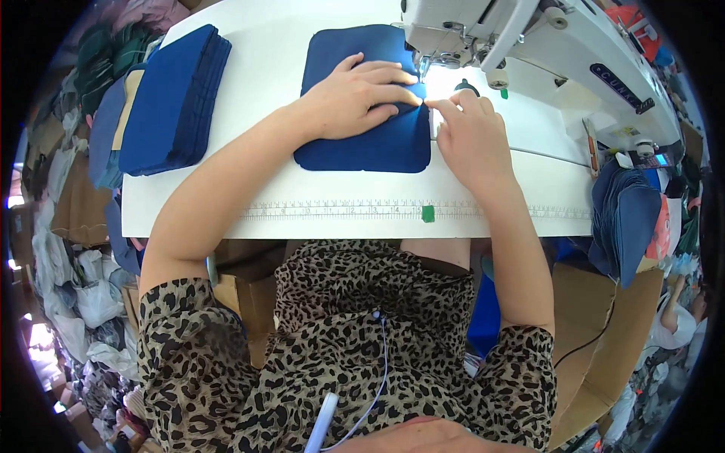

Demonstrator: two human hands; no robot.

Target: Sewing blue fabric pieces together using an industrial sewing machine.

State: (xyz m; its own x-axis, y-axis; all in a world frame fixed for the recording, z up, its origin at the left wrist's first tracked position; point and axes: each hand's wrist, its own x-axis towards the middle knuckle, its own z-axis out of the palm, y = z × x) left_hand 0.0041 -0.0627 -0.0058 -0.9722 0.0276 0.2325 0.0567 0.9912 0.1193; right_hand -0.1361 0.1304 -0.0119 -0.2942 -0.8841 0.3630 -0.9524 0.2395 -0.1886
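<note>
A white table [257, 68] spreads before the seated person, whose leopard-print top [340, 355] fills the lower middle. The white sewing machine [574, 53] stands at the table's right; its arm bears a dark label [623, 88] with pale lettering. The blue cloth [362, 155] lies flat on the table, its right edge beside the lit needle area. A stack of matching blue pieces [170, 106] rests to its left. The left hand [355, 98] is open, palm down on the cloth, fingers pointing toward the needle. The right hand [472, 136] is partly curled, its forefinger reaching the cloth's right edge; whether it pinches the fabric cannot be told. A ruler strip [325, 209] with printed numbers runs along the table's front, a small green patch [428, 214] on it.
</note>
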